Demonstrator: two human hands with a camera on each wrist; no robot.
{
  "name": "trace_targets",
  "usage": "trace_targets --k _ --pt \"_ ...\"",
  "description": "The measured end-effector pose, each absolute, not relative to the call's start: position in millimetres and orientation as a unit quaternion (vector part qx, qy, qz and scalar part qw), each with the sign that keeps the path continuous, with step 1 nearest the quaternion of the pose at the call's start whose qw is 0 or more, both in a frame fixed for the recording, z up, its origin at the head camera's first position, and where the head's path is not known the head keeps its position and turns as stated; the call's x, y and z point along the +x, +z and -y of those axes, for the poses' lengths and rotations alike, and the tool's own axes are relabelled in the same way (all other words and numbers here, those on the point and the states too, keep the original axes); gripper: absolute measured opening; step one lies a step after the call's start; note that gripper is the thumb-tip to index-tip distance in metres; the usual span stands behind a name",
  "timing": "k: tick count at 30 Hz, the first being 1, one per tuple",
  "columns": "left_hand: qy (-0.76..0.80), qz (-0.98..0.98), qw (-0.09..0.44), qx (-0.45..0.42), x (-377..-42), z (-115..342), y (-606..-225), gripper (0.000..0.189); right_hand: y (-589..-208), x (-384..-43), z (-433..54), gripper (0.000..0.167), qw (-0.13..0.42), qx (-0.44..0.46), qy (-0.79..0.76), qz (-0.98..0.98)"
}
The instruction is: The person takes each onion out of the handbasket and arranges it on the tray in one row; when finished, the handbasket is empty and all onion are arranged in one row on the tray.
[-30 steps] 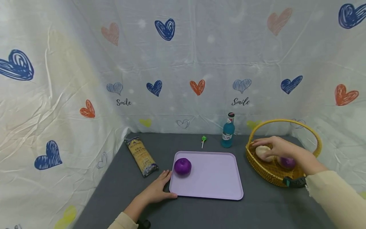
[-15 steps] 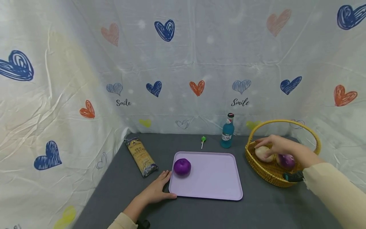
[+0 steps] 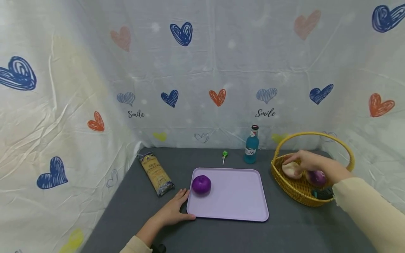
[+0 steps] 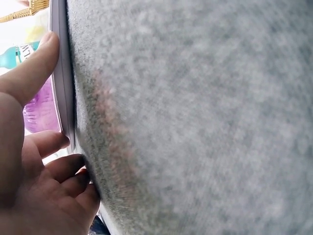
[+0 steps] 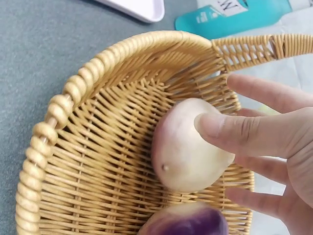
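Note:
In the head view my left hand (image 3: 173, 210) rests at the near left corner of a lilac tray (image 3: 235, 196), its thumb and fingertips touching the edge. A round, glossy purple fruit or vegetable (image 3: 201, 184) sits on the tray's left side. My right hand (image 3: 308, 161) is inside a yellow wicker basket (image 5: 93, 161). There its thumb touches a pale, turnip-like vegetable (image 5: 188, 147) with a faint purple blush, while the other fingers spread out behind it. A second, purple-and-white turnip-like piece (image 5: 188, 223) lies beside that one, partly under my wrist in the head view.
Behind the tray stand a blue glass bottle (image 3: 251, 146) with a dark cap and a small green lollipop (image 3: 225, 156). A yellow packet (image 3: 155, 173) lies left of the tray. The basket's tall handle (image 3: 316, 133) arches over my right hand. A heart-print curtain hangs behind the grey table.
My right hand has shifted very slightly in the basket, its index finger now more extended over the pale vegetable. The left hand and the tray have stayed put.

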State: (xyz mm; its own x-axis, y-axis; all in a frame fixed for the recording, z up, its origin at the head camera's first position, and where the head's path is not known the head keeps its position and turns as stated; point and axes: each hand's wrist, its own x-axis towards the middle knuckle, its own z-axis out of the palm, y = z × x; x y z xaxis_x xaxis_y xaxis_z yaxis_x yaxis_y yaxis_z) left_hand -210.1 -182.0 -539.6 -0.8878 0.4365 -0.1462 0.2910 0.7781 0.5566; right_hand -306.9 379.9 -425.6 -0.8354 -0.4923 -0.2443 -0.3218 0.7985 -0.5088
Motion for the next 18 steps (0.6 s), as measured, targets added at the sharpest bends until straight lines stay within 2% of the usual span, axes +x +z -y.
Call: trace_targets --k 18 --pt "0.269 -0.933 0.135 0.198 -213 183 -544 0.11 -441 -313 -383 0.052 0.162 -0.253 -0.19 -0.935"
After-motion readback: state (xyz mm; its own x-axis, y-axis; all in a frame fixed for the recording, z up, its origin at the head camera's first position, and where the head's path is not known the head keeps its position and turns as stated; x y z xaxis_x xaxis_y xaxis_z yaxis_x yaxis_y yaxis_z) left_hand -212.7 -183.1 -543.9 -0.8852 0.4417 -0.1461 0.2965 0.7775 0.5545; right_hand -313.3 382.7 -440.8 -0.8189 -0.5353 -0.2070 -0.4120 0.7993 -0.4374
